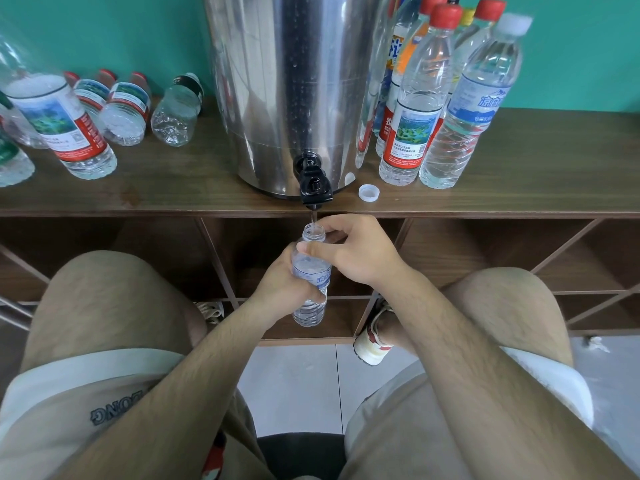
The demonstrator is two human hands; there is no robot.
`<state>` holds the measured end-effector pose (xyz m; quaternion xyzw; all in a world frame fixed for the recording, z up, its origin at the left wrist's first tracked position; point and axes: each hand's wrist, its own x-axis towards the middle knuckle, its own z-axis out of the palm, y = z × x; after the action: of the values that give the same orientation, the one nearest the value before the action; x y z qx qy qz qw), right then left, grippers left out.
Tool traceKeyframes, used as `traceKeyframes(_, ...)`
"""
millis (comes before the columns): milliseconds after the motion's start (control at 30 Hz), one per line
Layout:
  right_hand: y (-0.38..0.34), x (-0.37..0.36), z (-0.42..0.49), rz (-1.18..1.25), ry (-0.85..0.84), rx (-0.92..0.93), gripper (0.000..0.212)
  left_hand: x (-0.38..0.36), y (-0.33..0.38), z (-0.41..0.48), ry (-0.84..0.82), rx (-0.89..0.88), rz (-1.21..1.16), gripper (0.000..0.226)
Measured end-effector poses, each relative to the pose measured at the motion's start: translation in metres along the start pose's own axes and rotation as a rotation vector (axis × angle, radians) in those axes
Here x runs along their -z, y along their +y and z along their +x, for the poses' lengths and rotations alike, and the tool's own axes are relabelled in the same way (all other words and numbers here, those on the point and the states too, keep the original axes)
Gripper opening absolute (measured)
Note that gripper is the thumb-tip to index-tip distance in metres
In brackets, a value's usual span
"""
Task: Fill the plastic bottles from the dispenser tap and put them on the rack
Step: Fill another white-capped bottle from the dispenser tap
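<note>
A clear plastic bottle [310,271] with a blue-and-white label hangs upright under the black tap [313,183] of the steel dispenser [294,81]. A thin stream of water runs from the tap into its open neck. My left hand [280,284] grips the bottle's body around the label. Near the neck, my right hand [356,252] holds the bottle's shoulder with thumb and curled fingers. The bottle's white cap [369,193] lies on the wooden rack top [173,188], just right of the tap.
Several capped upright bottles [433,98] stand right of the dispenser. Empty bottles [124,109] lie on their sides at the left. Open rack compartments [485,258] sit below the top board. My knees flank the bottle.
</note>
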<state>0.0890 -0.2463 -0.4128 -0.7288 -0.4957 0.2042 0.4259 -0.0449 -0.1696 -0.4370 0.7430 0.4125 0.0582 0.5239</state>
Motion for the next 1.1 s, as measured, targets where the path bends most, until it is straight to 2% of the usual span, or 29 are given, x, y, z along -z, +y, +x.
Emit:
traceKeyframes(400,0.0022,0.0001,0.001,0.01,-0.006,0.005,0.024,-0.0002,-0.0004,0.0015,0.012,0.005,0.047,0.092)
traceKeyframes(1100,0.0031,-0.0001,0.0009,-0.012,0.007,0.018,0.031,0.0007,-0.0004,-0.0013,-0.002,-0.011,-0.014,0.091)
